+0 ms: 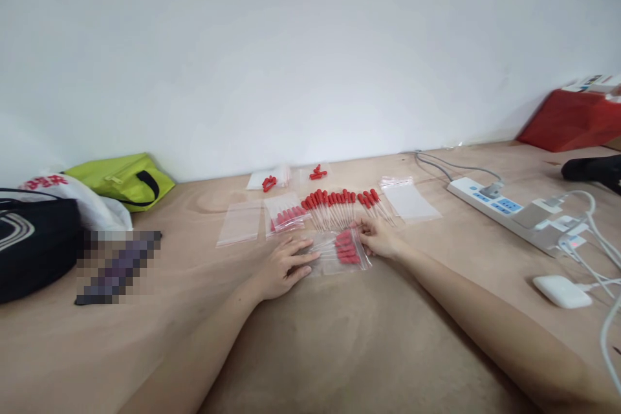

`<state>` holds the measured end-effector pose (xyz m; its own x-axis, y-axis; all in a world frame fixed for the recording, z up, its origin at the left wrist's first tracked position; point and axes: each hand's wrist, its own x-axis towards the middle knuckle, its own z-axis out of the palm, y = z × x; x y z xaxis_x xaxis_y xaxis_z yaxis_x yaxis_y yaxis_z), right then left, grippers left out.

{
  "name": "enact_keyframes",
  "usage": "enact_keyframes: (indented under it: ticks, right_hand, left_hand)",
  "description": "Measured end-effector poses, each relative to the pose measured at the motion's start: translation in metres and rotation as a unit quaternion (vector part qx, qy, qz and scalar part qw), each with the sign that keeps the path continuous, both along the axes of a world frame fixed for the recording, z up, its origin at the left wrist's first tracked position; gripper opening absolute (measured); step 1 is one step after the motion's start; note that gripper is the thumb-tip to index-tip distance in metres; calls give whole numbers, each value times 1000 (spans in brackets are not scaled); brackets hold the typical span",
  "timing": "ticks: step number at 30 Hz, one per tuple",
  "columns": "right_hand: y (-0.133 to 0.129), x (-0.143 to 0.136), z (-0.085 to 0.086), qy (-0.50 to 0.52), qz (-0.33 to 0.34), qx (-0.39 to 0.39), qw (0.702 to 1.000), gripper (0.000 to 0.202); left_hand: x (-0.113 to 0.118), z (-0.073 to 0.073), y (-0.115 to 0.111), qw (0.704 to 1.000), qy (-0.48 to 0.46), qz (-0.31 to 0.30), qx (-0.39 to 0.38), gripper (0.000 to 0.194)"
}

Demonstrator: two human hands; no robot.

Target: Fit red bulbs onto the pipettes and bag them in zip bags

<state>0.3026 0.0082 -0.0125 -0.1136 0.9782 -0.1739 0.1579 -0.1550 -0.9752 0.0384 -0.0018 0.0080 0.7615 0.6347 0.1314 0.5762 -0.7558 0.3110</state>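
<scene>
In front of me lies a clear zip bag (327,264) holding several droppers (347,248) with red rubber bulbs, the bulbs toward its right end. My left hand (284,267) rests on the bag's left end with fingers stretched out. At the opposite end my right hand (377,237) has its fingers closed on the bag's upper right edge. Just behind, a row of loose droppers (330,204) fans out, bulbs away from me. Another bag with droppers (286,215) lies to their left, and a smaller group of droppers (371,199) to their right.
Flat plastic bags lie left (239,222) and right (411,199). Loose red bulbs (269,183) sit at the back. A power strip (502,210) with cables and a white charger (563,291) are at right. A black bag (41,246) and a green bag (121,178) stand left.
</scene>
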Motion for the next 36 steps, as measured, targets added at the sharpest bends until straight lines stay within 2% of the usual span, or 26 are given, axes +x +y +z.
enact_keyframes:
  ticks: [3,6,9,11,14,19,20,22,24,25,27,28,29,31,33,34,36]
  right_hand:
    - [-4,8,7,40,6,-44,998,19]
    - [-4,7,12,13,3,-74,997,29]
    - [-2,-1,11,-41,33,-40,998,34]
    - [-1,-5,8,-29,53,-17,998,35]
    - [-3,-5,3,26,66,-13,997,38]
    - [-9,-1,3,119,50,-4,992,36]
    - [-11,-1,4,148,46,-18,988,36]
    - [-13,-5,4,217,35,-55,974,38]
    - [-15,-9,4,278,20,-79,957,38]
    - [-15,-11,3,300,12,-83,950,37]
    - [-16,-15,2,337,-7,-84,938,35]
    - [-16,-16,2,351,-15,-82,933,34]
    - [-16,-17,2,363,-19,-80,928,33]
    - [-18,-18,3,379,-12,-74,922,33]
    - [-21,-20,4,381,17,-73,922,33]
    - [-23,-21,4,378,36,-74,922,33]
    - [-27,-24,4,365,82,-79,924,31]
  left_hand:
    - [-4,2,2,1000,2,-23,-14,34]
    - [-5,4,3,999,1,-34,-27,34]
    - [-4,4,3,999,2,-38,-38,35]
    - [-4,4,2,999,-11,-26,-45,34]
    - [-4,4,1,996,-51,15,-67,34]
    - [-4,4,0,985,-120,73,-99,41]
    - [-3,5,-2,981,-141,94,-96,39]
    - [1,8,-10,959,-199,178,-90,30]
    - [6,14,-24,909,-251,301,-138,26]
    - [9,18,-32,877,-255,348,-210,30]
    - [17,27,-49,801,-203,350,-442,38]
    - [22,31,-57,745,-192,331,-547,38]
    - [26,34,-64,685,-226,325,-611,35]
    - [37,35,-71,570,-362,342,-653,27]
    - [49,32,-72,479,-480,381,-629,14]
    - [54,30,-71,448,-521,397,-608,8]
    - [64,26,-68,423,-567,410,-576,8]
